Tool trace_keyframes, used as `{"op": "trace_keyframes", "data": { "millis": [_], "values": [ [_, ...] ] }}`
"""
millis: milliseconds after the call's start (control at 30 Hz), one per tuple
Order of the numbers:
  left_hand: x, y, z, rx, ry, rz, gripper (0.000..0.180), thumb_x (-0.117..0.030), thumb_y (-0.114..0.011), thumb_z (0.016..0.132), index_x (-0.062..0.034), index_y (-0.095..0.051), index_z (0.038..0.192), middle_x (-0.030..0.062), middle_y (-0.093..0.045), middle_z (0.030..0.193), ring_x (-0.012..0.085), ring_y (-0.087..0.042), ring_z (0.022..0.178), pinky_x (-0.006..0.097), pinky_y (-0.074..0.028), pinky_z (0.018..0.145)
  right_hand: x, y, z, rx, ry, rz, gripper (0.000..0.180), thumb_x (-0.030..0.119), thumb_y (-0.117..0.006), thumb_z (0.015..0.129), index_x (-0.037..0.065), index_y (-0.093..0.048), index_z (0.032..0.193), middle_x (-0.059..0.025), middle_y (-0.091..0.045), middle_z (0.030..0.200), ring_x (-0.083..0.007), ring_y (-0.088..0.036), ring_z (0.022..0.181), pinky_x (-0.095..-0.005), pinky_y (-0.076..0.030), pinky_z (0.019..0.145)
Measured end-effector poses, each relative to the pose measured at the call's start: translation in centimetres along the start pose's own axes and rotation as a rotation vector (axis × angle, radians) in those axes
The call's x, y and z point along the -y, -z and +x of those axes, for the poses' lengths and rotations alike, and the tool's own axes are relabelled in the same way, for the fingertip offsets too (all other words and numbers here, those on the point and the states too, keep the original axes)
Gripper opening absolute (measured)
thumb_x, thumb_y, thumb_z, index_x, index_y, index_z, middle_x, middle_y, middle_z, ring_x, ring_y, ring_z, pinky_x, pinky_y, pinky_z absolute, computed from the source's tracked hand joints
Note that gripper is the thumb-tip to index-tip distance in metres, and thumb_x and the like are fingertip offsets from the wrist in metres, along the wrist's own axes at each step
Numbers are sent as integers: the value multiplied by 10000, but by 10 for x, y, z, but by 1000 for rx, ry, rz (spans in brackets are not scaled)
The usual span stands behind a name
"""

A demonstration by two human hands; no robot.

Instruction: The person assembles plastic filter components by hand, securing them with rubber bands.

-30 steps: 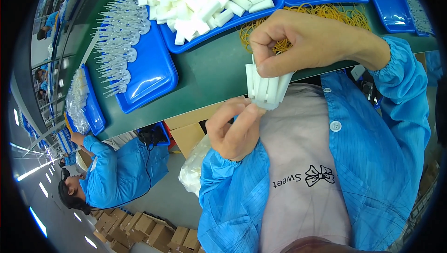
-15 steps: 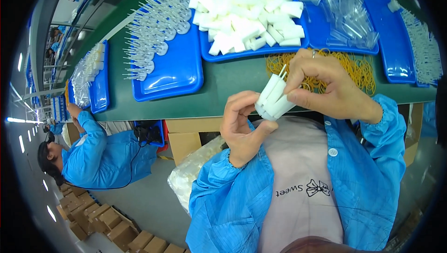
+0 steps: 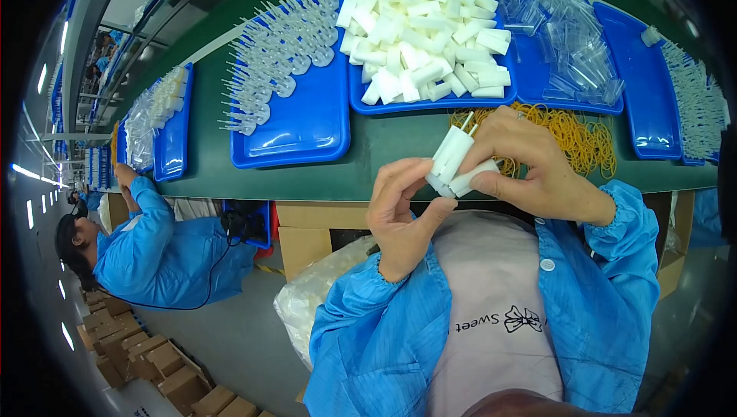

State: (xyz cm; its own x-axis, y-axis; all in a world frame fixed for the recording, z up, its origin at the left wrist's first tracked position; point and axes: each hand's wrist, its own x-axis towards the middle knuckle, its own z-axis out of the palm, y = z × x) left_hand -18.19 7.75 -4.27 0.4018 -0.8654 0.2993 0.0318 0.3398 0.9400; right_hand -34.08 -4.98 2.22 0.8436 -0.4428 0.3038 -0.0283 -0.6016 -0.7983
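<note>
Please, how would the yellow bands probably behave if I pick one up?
The yellow bands look floppy, since their thin strands curve loosely. They are probably light, being so slender. Lifting one may drag others, because they lie tangled.

Left to right along the counter point(image 3: 391, 154), trays point(image 3: 299, 134) hold pronged discs point(image 3: 283, 86), foam blocks point(image 3: 426, 29) and tubes point(image 3: 572, 41), rubber bands point(image 3: 583, 139) before the tubes.
</note>
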Motion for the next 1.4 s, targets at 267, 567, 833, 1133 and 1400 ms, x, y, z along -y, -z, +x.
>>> {"op": "trace_keyframes", "data": {
  "millis": [267, 567, 833, 1133, 1400],
  "values": [
    [-9, -7, 1, -2, -3, 190, 621, -2, -814, 655, 6, -550, 1217, 140, -521, 1167, 227, -574, 1054, 332, -505, 912, -3, -14, 5, -169, -181, 212, 309, 112, -712, 749, 65, -520, 987, -37, -533, 820, -153, -505, 732, -296, -412, 677],
    [11, 4, 14, -52, 175, 51, 484, -66, -636, 834, 23, -475, 1282, 122, -566, 1178, 231, -602, 1018, 348, -502, 870, -5, 24, 10, -169, -16, -125, 494, 167, -729, 739, 87, -553, 1193, -42, -535, 914, -160, -505, 839, -288, -409, 752],
    [14, 28, 20, -120, 452, -539, 522, -191, -533, 937, -4, -335, 1383, 171, -485, 1310, 312, -538, 1144, 403, -493, 941, -89, 97, -35, -366, -110, -586, 220, 181, -666, 810, 83, -618, 1000, -55, -614, 954, -220, -558, 896, -343, -440, 785],
    [18, 20, 19, -156, 513, -745, 555, -101, -570, 917, -48, -307, 1403, 138, -454, 1349, 310, -514, 1185, 389, -482, 969, -93, 83, -54, 96, -364, -876, 325, 224, -655, 827, 87, -631, 1120, -76, -644, 998, -276, -541, 973, -434, -386, 867],
    [27, 26, 18, -200, 627, -960, 501, -108, -546, 936, -60, -334, 1388, 143, -454, 1349, 323, -497, 1202, 406, -482, 978, -100, 96, -57, -62, -312, -686, 312, 121, -633, 828, 56, -596, 1131, -96, -624, 954, -269, -562, 908, -381, -453, 799]
  ]
}}
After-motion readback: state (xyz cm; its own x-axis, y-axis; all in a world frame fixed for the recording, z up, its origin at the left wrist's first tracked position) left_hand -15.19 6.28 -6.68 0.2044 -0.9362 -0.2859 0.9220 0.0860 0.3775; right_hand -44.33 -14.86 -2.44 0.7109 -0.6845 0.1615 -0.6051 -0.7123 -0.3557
